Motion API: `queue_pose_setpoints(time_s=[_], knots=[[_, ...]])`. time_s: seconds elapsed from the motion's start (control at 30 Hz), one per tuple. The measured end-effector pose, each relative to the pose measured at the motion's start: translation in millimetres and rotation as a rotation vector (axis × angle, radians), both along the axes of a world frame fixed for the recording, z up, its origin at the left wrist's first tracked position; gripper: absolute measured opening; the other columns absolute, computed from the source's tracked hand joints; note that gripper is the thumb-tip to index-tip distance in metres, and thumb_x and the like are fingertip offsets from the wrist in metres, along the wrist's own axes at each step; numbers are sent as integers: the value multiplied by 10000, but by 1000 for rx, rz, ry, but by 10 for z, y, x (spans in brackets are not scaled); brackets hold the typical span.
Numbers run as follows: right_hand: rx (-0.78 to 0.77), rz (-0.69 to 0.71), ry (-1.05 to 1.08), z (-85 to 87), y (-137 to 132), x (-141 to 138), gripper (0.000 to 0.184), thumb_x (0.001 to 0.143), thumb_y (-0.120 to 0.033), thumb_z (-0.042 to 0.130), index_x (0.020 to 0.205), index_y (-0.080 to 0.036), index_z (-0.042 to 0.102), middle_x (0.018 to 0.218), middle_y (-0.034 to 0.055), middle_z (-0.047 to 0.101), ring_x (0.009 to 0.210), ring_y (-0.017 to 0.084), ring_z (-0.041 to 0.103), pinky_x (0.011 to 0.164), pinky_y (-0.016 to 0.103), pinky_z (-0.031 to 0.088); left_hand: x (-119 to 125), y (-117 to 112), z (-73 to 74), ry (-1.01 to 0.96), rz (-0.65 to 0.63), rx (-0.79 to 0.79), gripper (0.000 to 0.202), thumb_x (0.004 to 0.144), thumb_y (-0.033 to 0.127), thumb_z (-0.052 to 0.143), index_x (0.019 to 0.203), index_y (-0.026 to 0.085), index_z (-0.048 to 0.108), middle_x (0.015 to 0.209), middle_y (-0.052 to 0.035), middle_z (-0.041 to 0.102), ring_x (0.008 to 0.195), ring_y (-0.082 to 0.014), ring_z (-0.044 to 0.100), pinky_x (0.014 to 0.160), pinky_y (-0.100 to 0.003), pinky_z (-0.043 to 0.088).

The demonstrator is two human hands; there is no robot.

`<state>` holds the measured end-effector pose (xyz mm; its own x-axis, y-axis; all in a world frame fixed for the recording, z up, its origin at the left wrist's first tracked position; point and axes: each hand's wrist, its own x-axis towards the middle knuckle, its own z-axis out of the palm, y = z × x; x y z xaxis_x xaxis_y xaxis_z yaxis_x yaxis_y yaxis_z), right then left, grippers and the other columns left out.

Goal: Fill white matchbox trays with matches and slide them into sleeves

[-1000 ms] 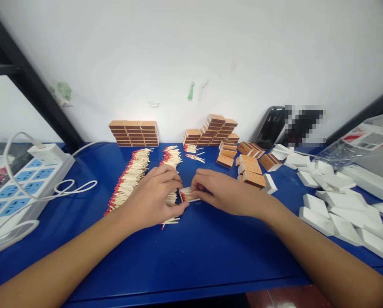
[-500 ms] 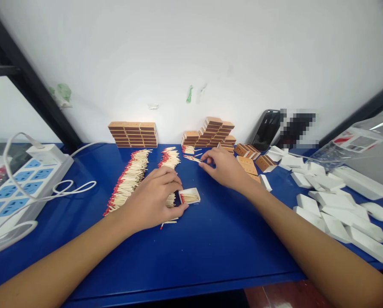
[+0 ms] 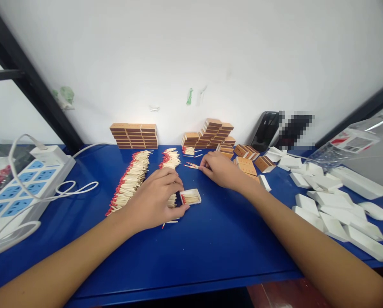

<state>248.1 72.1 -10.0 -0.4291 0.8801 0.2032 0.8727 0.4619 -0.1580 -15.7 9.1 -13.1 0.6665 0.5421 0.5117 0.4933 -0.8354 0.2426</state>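
A small white matchbox tray with red-headed matches inside lies on the blue table. My left hand is curled at its left end, thumb and forefinger at the tray's corners, partly covering a row of matches. Farther back on the right, my right hand pinches a few matches, their red heads pointing left. Just behind them sits a small heap of matches. Left of my left hand runs a long, thick row of matches. Several loose matches lie by my left thumb.
Stacked matchboxes stand against the wall, with a second stepped stack to the right. More matchboxes and white trays spread rightward. A phone leans on the wall. A power strip with cables lies left.
My right hand has come slightly toward me with the pinched matches, away from the small heap. My left hand stays at the tray.
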Motion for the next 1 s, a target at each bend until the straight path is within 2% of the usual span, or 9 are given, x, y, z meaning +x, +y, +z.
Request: queue_pose_setpoints(time_s=[0.13, 0.27, 0.37, 0.47, 0.57, 0.83, 1.0], knots=[[-104, 69, 10, 79, -113, 92, 127, 1003, -248, 604, 889, -200, 637, 956, 87, 689, 904, 231, 607, 756, 331, 429, 1, -4, -4, 4, 2, 1, 195, 879, 349, 809, 990, 198, 756, 1050, -72, 768, 1134, -289, 659, 1019, -472, 564], [-183, 64, 19, 166, -160, 168, 120, 966, -300, 680, 896, -206, 654, 929, 69, 694, 856, 222, 616, 712, 323, 426, 2, -11, 4, 12, 11, -11, 201, 872, 347, 816, 996, 200, 759, 1054, -74, 767, 1153, -292, 656, 1040, -478, 561], [-208, 65, 31, 177, -165, 208, 89, 948, -283, 695, 906, -207, 674, 934, 68, 703, 835, 217, 623, 697, 320, 425, 4, -20, 13, 13, 13, -17, 194, 876, 355, 814, 997, 212, 763, 1067, -74, 766, 1169, -290, 655, 1059, -479, 559], [-193, 74, 32, 147, -163, 222, 85, 972, -232, 634, 898, -205, 667, 943, 73, 700, 832, 212, 615, 707, 319, 427, 9, -24, 19, 23, 8, -14, 201, 881, 356, 810, 1014, 211, 767, 1071, -76, 768, 1180, -291, 654, 1076, -485, 557], [-184, 96, 22, 125, -174, 212, 121, 997, -249, 599, 899, -207, 657, 951, 75, 690, 847, 215, 604, 717, 321, 430, 12, -20, 20, 27, 6, -7, 195, 874, 340, 814, 1014, 211, 770, 1074, -80, 772, 1173, -296, 660, 1061, -487, 564], [-186, 132, 33, 153, -278, 81, 129, 1002, -240, 603, 886, -205, 647, 944, 64, 670, 822, 196, 587, 726, 318, 421, 0, -15, 14, 24, 1, -6, 214, 883, 351, 808, 1015, 190, 760, 1071, -83, 766, 1174, -292, 653, 1063, -482, 562], [-126, 131, 78, 126, -286, 35, 46, 986, -241, 636, 960, -208, 655, 968, 57, 678, 831, 193, 594, 735, 315, 411, 6, -15, 21, 24, 2, -6, 209, 885, 358, 806, 1014, 200, 760, 1063, -80, 765, 1169, -292, 656, 1071, -480, 559]])
